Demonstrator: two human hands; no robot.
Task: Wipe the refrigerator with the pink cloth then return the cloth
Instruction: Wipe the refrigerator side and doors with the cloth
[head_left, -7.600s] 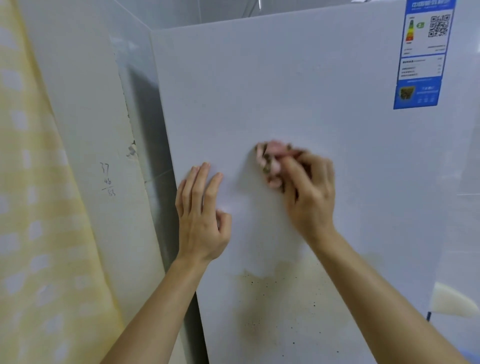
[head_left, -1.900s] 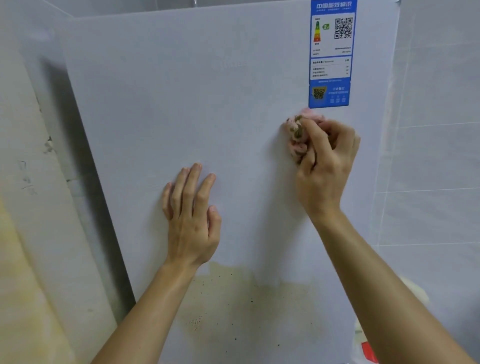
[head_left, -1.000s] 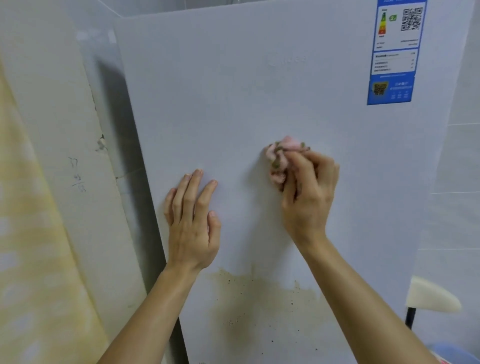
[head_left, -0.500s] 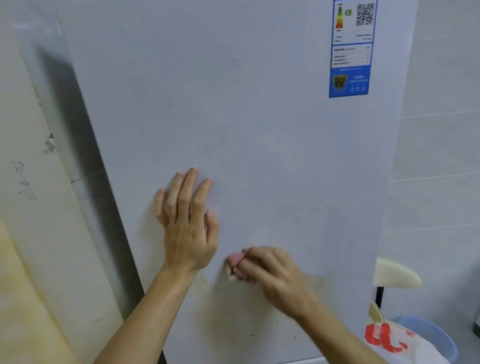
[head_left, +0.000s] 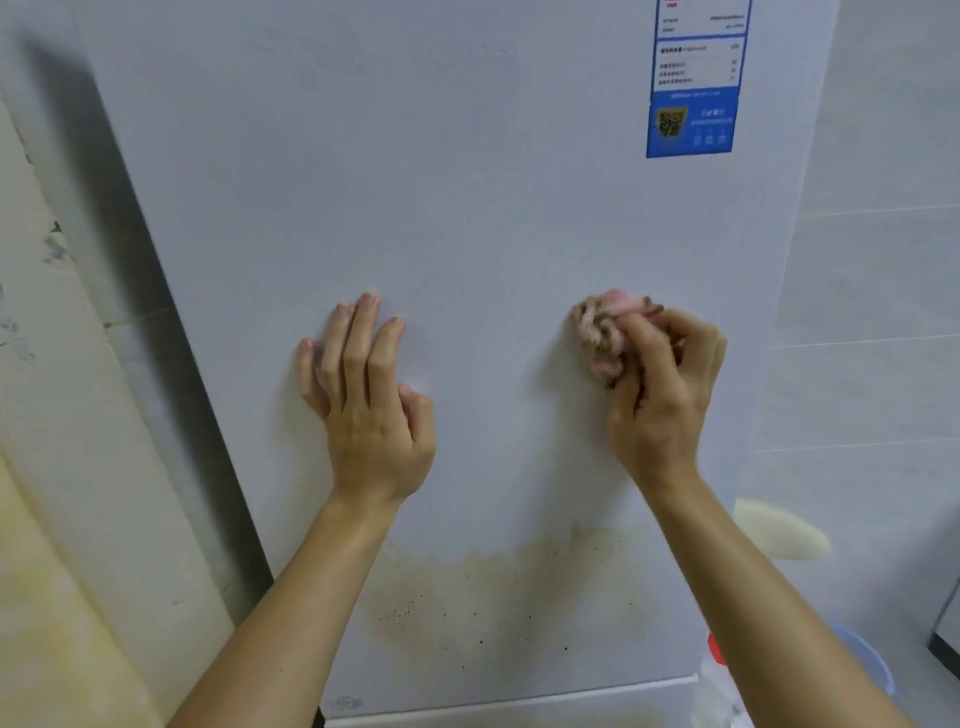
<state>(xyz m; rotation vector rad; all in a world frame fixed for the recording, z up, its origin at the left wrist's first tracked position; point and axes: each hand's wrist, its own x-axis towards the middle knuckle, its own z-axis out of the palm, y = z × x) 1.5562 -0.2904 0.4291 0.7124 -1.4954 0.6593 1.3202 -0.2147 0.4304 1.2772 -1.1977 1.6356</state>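
- My right hand (head_left: 660, 400) has its fingers curled tight round the pink cloth (head_left: 605, 332), which is bunched into a wad and pressed on the refrigerator (head_left: 467, 208) door, right of centre in the frame.
- My left hand (head_left: 371, 410) lies flat on the door, left of centre, with its fingers straight and holding nothing. I judge it to be bracing me.
- The cloth shows dark greenish-brown grime in its folds, so I take it that it has picked up dirt.
- The door looks plain pale around and above my hands, up to the blue label (head_left: 693, 104) at upper right.
- A yellowish-brown stain (head_left: 493, 587) with dark specks runs across the lower centre, below both wrists. That band is not yet wiped clean.
- My estimate is mid-task: the lower band is left to wipe, then the cloth goes back. The return has not begun.
- Nothing in view shows where the cloth belongs.
- The top of the label and the upper door are cut off by the top edge, and the print is too blurred to read.
- My forearms cover parts of the stain, so its full spread is unclear.
- At lower right, a blue tub (head_left: 872, 670) and something red (head_left: 716, 649) are partly behind my right arm, and I cannot identify them.
- A cream rounded shape (head_left: 779, 530) sits beside the door's right edge. I cannot tell what it is.
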